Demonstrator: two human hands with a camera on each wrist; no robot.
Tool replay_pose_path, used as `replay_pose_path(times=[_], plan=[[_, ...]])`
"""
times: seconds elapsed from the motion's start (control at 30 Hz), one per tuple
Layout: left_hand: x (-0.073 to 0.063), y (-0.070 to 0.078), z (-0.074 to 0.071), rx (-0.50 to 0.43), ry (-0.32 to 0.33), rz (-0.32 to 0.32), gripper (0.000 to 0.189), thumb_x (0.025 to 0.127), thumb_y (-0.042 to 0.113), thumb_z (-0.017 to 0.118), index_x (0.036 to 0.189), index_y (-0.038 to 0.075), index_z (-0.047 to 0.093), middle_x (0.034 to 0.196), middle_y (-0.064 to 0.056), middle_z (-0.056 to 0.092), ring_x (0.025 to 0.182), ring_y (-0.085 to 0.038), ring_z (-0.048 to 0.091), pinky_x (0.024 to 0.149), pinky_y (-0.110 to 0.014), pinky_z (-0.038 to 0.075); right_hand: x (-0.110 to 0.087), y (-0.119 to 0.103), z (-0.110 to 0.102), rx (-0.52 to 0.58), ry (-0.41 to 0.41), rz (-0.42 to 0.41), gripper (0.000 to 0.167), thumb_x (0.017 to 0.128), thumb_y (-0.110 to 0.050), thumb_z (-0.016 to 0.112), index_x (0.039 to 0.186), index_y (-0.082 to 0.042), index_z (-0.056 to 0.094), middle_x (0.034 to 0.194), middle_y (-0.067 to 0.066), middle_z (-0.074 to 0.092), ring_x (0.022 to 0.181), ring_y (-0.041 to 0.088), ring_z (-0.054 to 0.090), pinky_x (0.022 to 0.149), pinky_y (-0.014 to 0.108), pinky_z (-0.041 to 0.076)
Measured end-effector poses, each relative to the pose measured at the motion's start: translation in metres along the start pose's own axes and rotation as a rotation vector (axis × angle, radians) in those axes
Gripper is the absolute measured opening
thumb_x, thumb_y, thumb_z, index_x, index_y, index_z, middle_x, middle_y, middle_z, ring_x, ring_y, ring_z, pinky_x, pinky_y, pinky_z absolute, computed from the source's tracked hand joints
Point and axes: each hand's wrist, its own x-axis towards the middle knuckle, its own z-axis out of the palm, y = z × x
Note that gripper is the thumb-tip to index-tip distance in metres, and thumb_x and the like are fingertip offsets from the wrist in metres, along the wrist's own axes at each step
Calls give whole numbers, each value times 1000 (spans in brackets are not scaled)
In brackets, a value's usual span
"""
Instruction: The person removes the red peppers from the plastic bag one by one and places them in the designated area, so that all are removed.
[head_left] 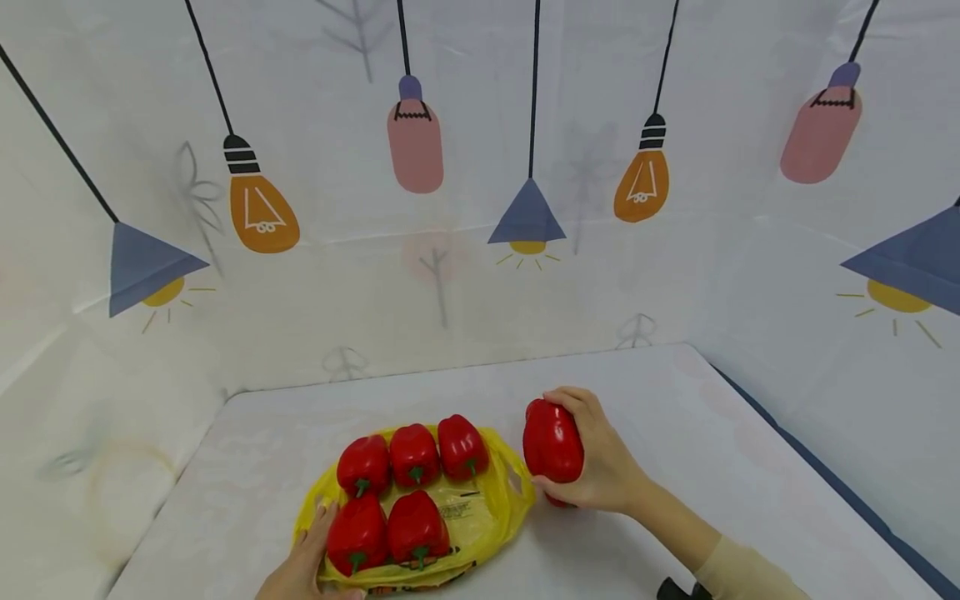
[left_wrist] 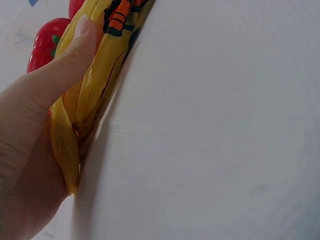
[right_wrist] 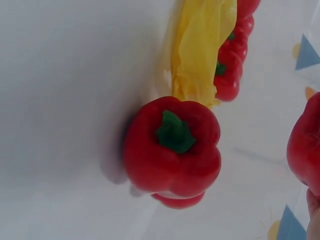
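A yellow plastic bag (head_left: 480, 542) lies spread on the table with several red bell peppers (head_left: 415, 454) in two rows on it, green stems toward me. My left hand (head_left: 303, 558) grips the bag's near left corner, its fingers along the left side and its thumb (left_wrist: 75, 57) against the front. To the right of the bag, my right hand (head_left: 600, 458) holds a red bell pepper (head_left: 553, 442) between thumb and fingers. Below that one, another bell pepper (right_wrist: 172, 147) stands on the table, stem facing the right wrist camera, with a further one (right_wrist: 180, 201) partly hidden behind it.
The white table (head_left: 720, 433) extends to the right and behind the bag. A wall covering printed with hanging lamps (head_left: 527, 212) rises at the table's back and sides. A small black object (head_left: 678, 590) shows at the bottom edge beside the right sleeve.
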Motion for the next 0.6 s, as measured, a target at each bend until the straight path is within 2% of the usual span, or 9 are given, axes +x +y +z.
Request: replay_pose_path(times=[0.17,0.33,0.47,0.6], plan=[[1,0,1,21,-8,-43,119,74,50,77,150,-9,8,153,-35,7,140,-51,4,107,-68,11,-9,-1,-4,-3,2,45,99,60,-29,91,140,-7,35,136,5,39,120,21,43,79,39,57],[2,1,3,44,-11,-91,120,73,54,77,151,-6,8,153,-34,6,139,-52,10,106,-69,17,-17,-4,-8,-14,15,45,98,60,-32,91,139,-6,37,135,5,40,120,19,43,78,39,57],[1,1,2,42,-9,-62,120,74,52,77,150,-8,7,153,-35,5,139,-52,7,106,-68,14,-23,-7,-10,-23,21,35,98,60,-33,91,138,-5,39,134,5,41,118,19,44,78,39,57],[1,0,1,36,-13,-52,119,75,50,77,150,-8,5,152,-35,4,138,-53,6,106,-69,13,-32,-10,-12,-12,-2,61,100,57,-31,92,138,-8,38,135,4,41,118,18,44,77,36,57]])
